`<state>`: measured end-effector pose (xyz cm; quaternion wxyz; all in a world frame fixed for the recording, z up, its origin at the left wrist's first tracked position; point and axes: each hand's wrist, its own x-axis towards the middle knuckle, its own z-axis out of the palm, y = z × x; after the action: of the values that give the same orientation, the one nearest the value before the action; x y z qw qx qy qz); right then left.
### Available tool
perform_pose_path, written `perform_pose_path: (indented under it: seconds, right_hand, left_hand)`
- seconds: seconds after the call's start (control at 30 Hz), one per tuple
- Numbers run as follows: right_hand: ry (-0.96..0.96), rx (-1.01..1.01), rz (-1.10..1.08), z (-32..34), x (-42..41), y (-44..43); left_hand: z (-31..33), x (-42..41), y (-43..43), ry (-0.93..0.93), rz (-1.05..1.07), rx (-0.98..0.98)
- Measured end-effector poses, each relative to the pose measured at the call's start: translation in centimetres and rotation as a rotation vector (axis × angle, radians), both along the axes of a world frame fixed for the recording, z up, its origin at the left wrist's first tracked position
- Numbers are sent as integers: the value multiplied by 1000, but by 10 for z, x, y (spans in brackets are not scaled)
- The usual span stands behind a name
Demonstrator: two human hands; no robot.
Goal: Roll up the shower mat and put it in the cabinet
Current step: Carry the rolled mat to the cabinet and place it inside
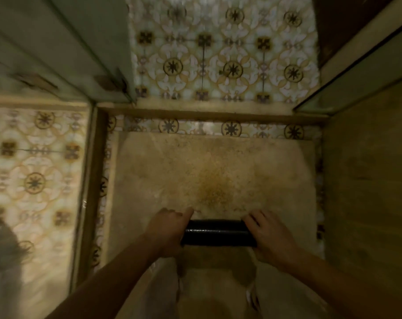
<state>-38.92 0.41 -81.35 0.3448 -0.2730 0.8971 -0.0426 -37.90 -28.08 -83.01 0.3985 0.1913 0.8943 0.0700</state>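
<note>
A beige shower mat [213,171] with a brownish stain in its middle lies flat on the shower floor. Its near edge is rolled into a short dark cylinder [218,233], the mat's black underside showing. My left hand [167,229] grips the left end of the roll, fingers curled over it. My right hand [269,236] presses on the right end, fingers spread over the top. The far part of the mat is still flat, reaching almost to the raised threshold [195,110].
Patterned floor tiles [218,54] continue past the threshold. A pale green door [69,42] stands at the upper left, a glass or mirrored panel [34,176] on the left, a brown wall [368,192] on the right. No cabinet is identifiable.
</note>
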Motion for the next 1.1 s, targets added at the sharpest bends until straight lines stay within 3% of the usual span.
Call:
perform_pose_path:
  seconds: [0.23, 0.43, 0.57, 0.7, 1.1]
  right_hand:
    - [39, -35, -180, 290, -31, -27]
    - [130, -8, -233, 445, -69, -68]
    - [246, 35, -297, 491, -94, -93]
    - [317, 49, -264, 503, -129, -103]
    - [462, -11, -87, 535, -349, -63]
  left_hand:
    - [304, -36, -27, 152, 34, 4]
    - [456, -73, -58, 377, -13, 31]
    - [506, -103, -75, 422, -2, 3]
    - [516, -136, -85, 464, 19, -18]
    - [543, -342, -56, 547, 110, 90]
